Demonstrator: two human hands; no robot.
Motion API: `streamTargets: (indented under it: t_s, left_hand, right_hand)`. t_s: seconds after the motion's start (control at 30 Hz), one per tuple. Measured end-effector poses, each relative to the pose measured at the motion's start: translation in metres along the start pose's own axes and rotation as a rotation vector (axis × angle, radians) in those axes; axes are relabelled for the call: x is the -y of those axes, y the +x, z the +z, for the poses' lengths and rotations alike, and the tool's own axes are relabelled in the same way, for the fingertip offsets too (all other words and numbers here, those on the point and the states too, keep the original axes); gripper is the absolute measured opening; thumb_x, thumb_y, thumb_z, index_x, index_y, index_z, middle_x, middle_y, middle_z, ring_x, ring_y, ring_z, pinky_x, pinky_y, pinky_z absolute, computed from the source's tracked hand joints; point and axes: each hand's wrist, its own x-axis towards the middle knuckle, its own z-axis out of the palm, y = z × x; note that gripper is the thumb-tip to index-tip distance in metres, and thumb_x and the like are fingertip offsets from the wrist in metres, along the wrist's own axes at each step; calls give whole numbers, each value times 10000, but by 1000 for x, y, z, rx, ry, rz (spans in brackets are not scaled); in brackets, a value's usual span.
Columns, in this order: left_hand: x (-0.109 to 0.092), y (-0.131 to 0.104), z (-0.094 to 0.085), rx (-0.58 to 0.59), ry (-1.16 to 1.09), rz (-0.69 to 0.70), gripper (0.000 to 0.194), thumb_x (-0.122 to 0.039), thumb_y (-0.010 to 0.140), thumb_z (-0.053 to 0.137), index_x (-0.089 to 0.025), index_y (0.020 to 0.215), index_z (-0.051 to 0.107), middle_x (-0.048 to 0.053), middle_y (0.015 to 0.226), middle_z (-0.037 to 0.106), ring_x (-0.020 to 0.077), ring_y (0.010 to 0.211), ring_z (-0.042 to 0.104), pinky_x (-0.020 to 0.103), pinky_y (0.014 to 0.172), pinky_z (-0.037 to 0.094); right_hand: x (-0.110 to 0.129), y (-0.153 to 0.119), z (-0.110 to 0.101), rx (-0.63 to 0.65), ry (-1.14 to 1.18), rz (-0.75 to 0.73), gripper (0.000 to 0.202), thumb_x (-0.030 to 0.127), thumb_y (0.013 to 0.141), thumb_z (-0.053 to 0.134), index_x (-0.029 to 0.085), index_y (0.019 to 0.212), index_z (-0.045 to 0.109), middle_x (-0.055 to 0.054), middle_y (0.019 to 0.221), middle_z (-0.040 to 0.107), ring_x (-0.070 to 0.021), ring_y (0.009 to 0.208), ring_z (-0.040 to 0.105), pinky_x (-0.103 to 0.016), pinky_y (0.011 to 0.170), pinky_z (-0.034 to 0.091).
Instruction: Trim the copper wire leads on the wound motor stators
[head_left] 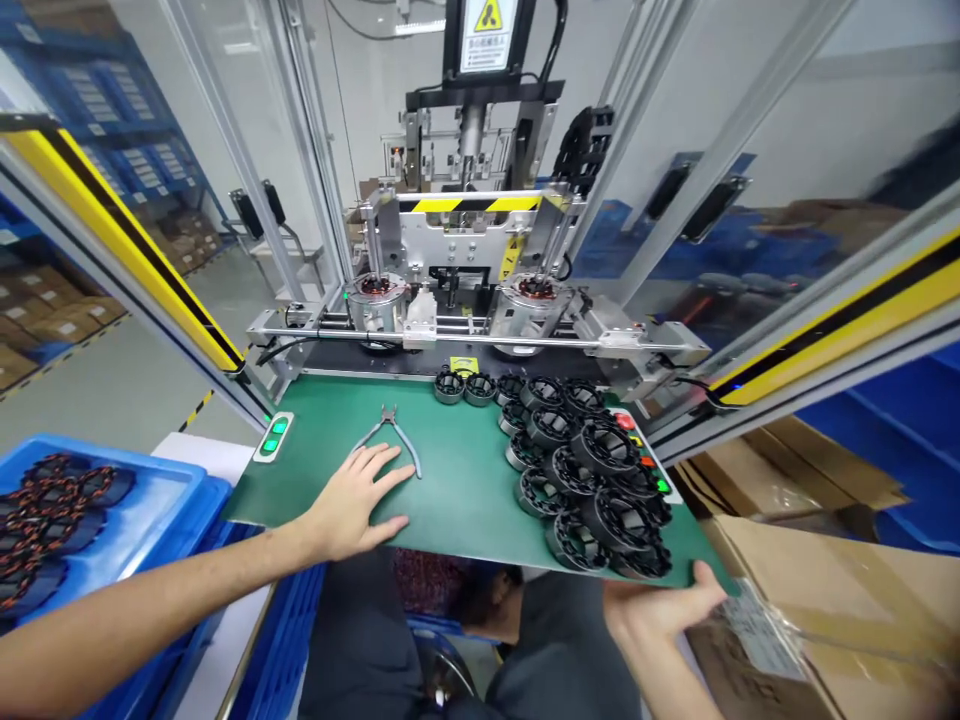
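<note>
My left hand [360, 503] lies with spread fingers on the green work surface [450, 500], its fingertips beside the blue-handled pliers [388, 425]. The pliers rest with their handles apart. At the front right edge of the surface is my right hand [664, 605], thumb on top and the other fingers hidden beneath the edge. Just behind it, several black ring-shaped cores [577, 540] stand stacked in rows. Two wound stators, a left one [375, 290] and a right one [534, 290], sit in the machine's metal fixtures.
Blue trays [161, 500] with wound cores are at the left. Cardboard boxes [862, 600] stand at the right. Button panels flank the surface, left [274, 437] and right [645, 455]. Yellow-black guard posts rise on both sides.
</note>
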Motion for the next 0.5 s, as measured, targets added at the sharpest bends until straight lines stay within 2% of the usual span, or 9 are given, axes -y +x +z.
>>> streamTargets:
  t_s: [0.2, 0.37, 0.5]
  left_hand:
    - [0, 0, -1, 19, -20, -10, 691, -543, 1052, 737, -289, 1680, 601, 176, 1761, 544, 438, 1638, 498, 745, 1366, 395]
    - [3, -1, 0, 20, -20, -7, 659, -554, 1069, 729, -329, 1678, 616, 169, 1771, 529, 429, 1636, 503, 747, 1355, 415]
    - [4, -1, 1, 2, -24, -8, 642, -562, 1068, 738, -347, 1665, 640, 160, 1766, 542, 431, 1627, 523, 743, 1354, 426]
  right_hand:
    - [-5, 5, -3, 83, 50, -78, 266, 550, 847, 601, 366, 779, 781, -11, 1213, 857, -393, 961, 826, -780, 775, 677]
    - [-9, 11, -7, 86, 86, -61, 256, 542, 831, 626, 344, 778, 779, -33, 1251, 854, -402, 1023, 824, -779, 797, 672]
    - [-10, 10, -7, 72, 103, -72, 236, 548, 829, 655, 379, 843, 819, -16, 1299, 848, -402, 1073, 824, -771, 826, 674]
